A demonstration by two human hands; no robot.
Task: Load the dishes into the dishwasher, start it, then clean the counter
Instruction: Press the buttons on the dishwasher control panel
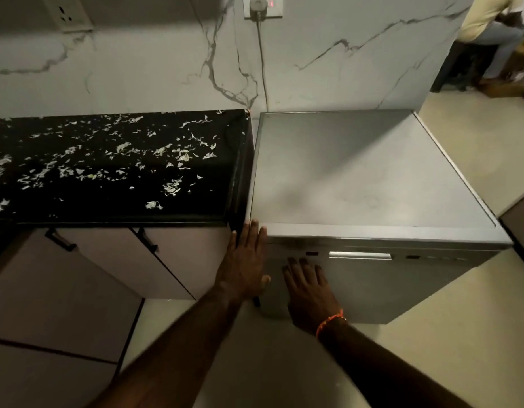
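A silver dishwasher (372, 178) stands freestanding at the right, its door closed, with a chrome handle (360, 255) on the front panel. My left hand (246, 257) lies flat with fingers spread against the door's upper left corner, next to the counter's end. My right hand (308, 287), an orange thread on its wrist, presses flat on the door front just left of and below the handle. Neither hand holds anything. The black counter (213, 184) to the left is strewn with pale vegetable scraps (172, 185). No dishes are visible.
Pale cabinet doors with black handles (149, 240) sit under the counter. A plugged-in wall socket (262, 5) with a cable running down is behind the dishwasher. Another person (490, 28) is seated at the far right. Cream floor tiles (284, 348) lie below.
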